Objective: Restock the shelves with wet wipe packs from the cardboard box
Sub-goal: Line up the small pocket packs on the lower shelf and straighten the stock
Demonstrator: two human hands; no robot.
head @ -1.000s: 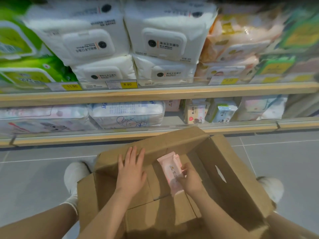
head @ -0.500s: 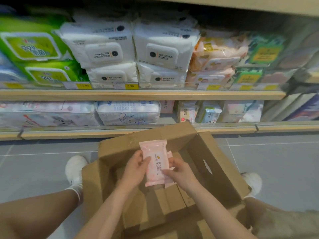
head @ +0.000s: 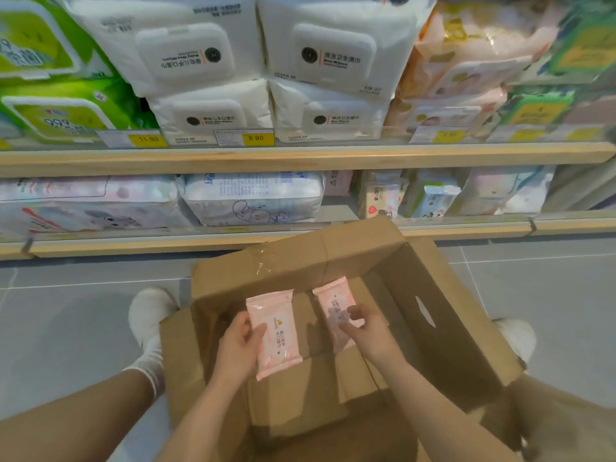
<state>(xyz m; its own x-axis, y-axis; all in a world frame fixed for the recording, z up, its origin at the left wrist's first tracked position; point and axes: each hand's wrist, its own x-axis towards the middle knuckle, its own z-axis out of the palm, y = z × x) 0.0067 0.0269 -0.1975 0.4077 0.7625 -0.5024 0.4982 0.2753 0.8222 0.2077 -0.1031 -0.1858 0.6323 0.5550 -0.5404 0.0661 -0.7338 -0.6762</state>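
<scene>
Sitting on the grey tiled floor [head: 533,295] in front of the shelving, the open cardboard box [head: 443,328] holds two pink wet wipe packs, both within its walls. The left hand [head: 238,351] grips the nearer pink pack [head: 276,335] by its left edge, thumb across the front, holding it face up above the box bottom. The right hand [head: 365,331] pinches the second pink pack [head: 333,303] at its near end; this pack is blurred and partly covered by the fingers, so its print cannot be read. Whether other packs lie deeper in the box cannot be told, since the forearms and the shadowed near part hide the bottom. Beyond the box, the lower shelf [head: 300,236] carries a white pack with a blue rabbit drawing [head: 253,198] and small packets [head: 383,198] to its right, with a bare gap between them. The upper shelf [head: 300,158] is stacked with large white wipe packs [head: 326,58], green packs [head: 60,108] at far left and peach packs [head: 466,71] at right, all cut off by the picture's top edge. Yellow price tags [head: 256,138] line its front. White shoes [head: 150,311] flank the box.
</scene>
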